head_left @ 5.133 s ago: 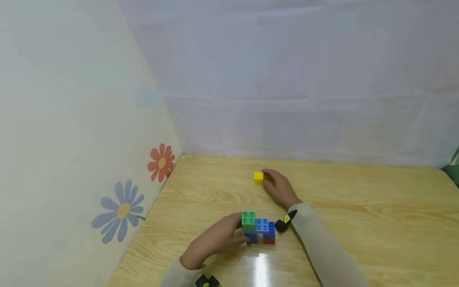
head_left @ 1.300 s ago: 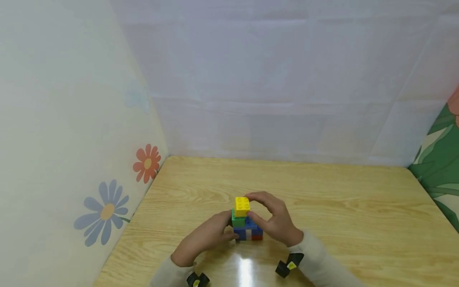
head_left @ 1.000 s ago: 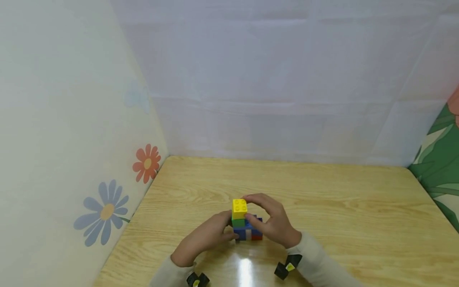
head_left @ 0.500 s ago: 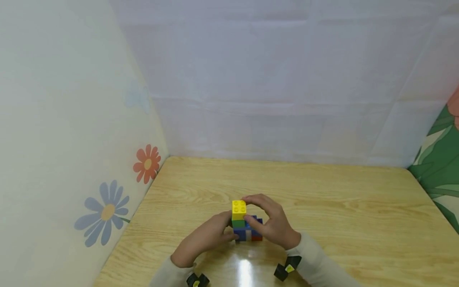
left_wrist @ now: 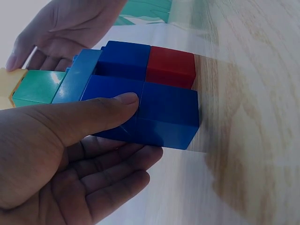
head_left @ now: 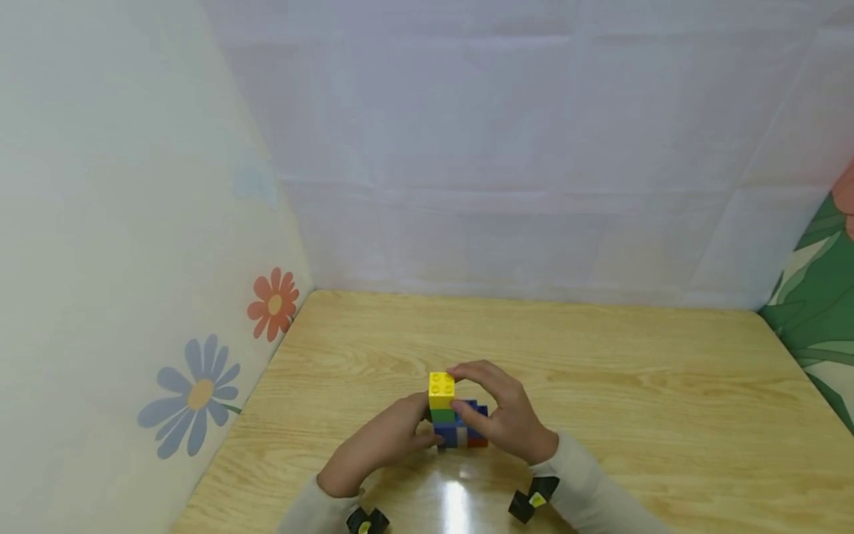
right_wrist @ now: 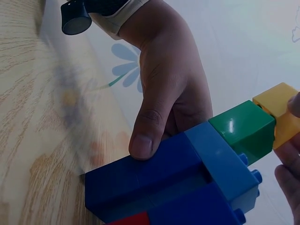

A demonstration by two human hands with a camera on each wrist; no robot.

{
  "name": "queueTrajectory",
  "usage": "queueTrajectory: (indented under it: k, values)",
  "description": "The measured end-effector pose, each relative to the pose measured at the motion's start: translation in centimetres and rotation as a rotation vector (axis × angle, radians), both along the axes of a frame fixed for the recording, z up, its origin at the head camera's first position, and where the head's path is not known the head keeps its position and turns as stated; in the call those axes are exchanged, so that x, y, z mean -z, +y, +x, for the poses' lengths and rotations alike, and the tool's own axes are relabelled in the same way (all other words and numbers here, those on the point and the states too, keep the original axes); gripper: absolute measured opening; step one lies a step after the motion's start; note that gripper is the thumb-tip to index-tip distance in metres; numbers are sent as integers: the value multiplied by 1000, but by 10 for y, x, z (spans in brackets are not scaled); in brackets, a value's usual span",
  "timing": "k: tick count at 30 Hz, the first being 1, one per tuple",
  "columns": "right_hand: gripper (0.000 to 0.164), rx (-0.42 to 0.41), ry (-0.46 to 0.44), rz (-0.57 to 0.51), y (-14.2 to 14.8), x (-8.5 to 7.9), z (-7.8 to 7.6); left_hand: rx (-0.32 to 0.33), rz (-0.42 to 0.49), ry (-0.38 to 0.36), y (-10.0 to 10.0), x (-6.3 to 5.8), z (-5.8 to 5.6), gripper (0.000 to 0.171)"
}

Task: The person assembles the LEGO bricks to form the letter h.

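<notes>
A small structure of toy building bricks stands on the wooden table [head_left: 600, 371]. Two columns, one of dark blue bricks [left_wrist: 168, 105] and one with a red brick [left_wrist: 171, 65] beneath dark blue, are bridged by a lighter blue brick [right_wrist: 220, 159]. Above the bridge's left end sits a green brick [right_wrist: 241, 131], topped by a yellow brick [head_left: 442, 391]. My left hand [head_left: 383, 445] grips the left dark blue column, thumb on its near face. With thumb and forefinger, my right hand [head_left: 507, 415] pinches the yellow brick at the top of the stack.
A white cloth [head_left: 500, 148] hangs behind the table's far edge. To the left rises a pale wall [head_left: 133, 185] with printed flowers, and a leafy panel [head_left: 821, 297] stands at the right.
Earlier the yellow brick lay farther back on the table, beside my right hand. That hand has brought it over the green brick, then lowered it and shifted slightly left. My left hand keeps its grip.
</notes>
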State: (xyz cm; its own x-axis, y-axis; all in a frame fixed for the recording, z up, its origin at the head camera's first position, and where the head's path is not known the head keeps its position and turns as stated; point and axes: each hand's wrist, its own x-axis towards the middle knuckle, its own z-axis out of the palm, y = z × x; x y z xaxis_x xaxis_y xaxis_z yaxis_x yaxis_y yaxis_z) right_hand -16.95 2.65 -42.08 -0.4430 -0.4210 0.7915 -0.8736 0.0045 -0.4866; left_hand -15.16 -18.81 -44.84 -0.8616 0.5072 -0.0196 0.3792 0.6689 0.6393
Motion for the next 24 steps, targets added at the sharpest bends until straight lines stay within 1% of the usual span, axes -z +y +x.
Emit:
queueTrajectory:
  k: [3,6,12,15,20,24]
  values:
    - [48,6,-12,12,0,-2,1,6,3,8,0,0,0,47]
    - [47,14,-22,22,0,2,-1,7,2,11,-1,1,-1,47]
    - [46,27,-12,41,0,25,-14,6,1,11,-1,1,-1,46]
    - [46,27,3,47,0,31,-18,5,0,9,-1,1,-1,47]
    - [46,16,24,43,0,33,-20,10,13,7,-1,-1,0,48]
    - [41,11,31,48,0,31,-19,12,14,0,-1,-1,0,49]
